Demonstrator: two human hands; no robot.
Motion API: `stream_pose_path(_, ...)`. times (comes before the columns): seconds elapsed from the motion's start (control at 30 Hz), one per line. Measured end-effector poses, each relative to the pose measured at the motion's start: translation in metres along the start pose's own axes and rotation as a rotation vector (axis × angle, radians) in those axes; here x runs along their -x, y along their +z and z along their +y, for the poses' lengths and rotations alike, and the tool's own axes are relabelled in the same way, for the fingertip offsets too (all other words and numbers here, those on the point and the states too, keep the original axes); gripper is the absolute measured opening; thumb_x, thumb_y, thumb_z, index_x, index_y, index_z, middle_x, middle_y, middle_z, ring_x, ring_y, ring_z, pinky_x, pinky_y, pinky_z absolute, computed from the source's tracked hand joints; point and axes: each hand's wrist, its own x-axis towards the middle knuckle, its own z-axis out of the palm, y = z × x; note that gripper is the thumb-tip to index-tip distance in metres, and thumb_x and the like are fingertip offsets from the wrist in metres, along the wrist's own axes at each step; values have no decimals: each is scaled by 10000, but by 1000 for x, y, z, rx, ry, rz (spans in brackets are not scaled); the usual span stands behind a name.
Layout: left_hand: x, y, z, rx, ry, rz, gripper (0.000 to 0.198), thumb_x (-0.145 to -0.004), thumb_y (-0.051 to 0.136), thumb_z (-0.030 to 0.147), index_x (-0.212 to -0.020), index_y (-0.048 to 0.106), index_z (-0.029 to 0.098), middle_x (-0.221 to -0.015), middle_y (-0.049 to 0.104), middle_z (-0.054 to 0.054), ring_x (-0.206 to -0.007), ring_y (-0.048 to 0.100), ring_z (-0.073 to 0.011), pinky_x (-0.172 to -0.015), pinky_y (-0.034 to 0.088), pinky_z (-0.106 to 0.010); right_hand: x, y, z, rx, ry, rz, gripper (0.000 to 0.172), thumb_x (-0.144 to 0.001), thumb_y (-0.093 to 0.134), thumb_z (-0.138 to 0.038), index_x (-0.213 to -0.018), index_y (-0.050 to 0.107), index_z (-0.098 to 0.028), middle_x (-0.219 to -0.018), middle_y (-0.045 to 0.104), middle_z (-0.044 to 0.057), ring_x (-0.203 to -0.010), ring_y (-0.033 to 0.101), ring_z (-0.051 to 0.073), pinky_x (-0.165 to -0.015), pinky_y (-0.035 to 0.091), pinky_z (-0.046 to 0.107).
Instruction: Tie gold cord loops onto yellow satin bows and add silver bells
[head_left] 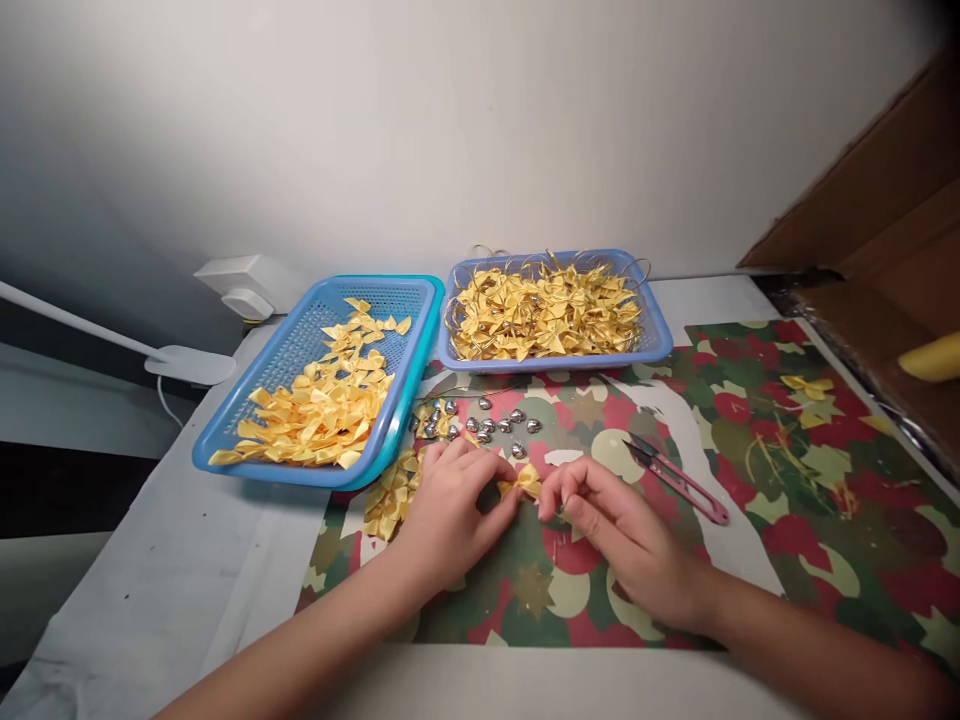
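A small yellow ribbon bow (529, 480) lies between my two hands, close to the middle of the patterned sheet. My left hand (465, 495) is closed, thumb and fingertips pinching the bow's left side. Just right of the bow, my right hand (611, 520) has its fingers curled and thumb tip against the index finger; what is in that pinch is too small to make out. Several silver jingle bells (486, 425) lie beyond the hands. More yellow bows (390, 495) are heaped beside my left hand, partly hidden by it.
A blue basket (206, 440) of loose bows stands at left, a second blue basket (555, 364) of bows with gold cord loops behind. Pink thread snips (679, 480) lie right of my right hand. Thread scraps (802, 470) and a cardboard box (862, 180) are farther right; a white lamp (187, 365) is left.
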Motion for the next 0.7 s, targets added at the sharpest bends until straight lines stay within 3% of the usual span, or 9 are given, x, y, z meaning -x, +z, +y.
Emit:
stream_pose_path(0.17, -4, 1, 3, 117, -44, -31, 39, -864, 613, 258, -883, 637, 234, -868, 710, 0, -824, 582, -204, -754, 370, -351, -8, -5, 5, -308, 90, 171, 201, -930, 570, -416, -854, 543, -232, -752, 541, -26, -755, 527, 122, -783, 453, 268)
stream_pose_path(0.3, -5, 1, 4, 150, -111, -48, 44, -854, 623, 264, -875, 635, 227, -870, 715, -10, -820, 596, -210, -715, 404, -335, -10, -14, -2, -315, 204, 188, 324, -842, 660, -477, -1058, 651, -237, -779, 608, -1, -777, 592, 141, -825, 482, 309)
stream_pose_path(0.4, -4, -2, 4, 90, -128, -97, 84, -831, 662, 303, -843, 637, 224, -821, 703, -9, -786, 589, -217, -683, 404, -335, -11, -20, -10, -260, 289, 152, 310, -812, 683, -470, -979, 715, -211, -819, 648, 32, -812, 627, 158, -833, 499, 326)
stream_pose_path(0.5, -7, -7, 2, 28, -84, -126, 169, -820, 674, 378, -844, 642, 214, -808, 693, -20, -775, 583, -223, -687, 414, -348, -12, -24, -15, -239, 317, 108, 254, -814, 686, -439, -892, 722, -200, -800, 671, 29, -800, 640, 153, -803, 508, 306)
stream_pose_path(0.7, -27, -3, -13, -224, 138, -59, 213, -909, 554, 308, -1010, 712, 208, -898, 699, -81, -837, 584, -261, -732, 436, -395, -15, -19, -10, -229, 364, 103, 258, -819, 666, -445, -835, 626, -190, -774, 634, -3, -765, 607, 129, -764, 497, 270)
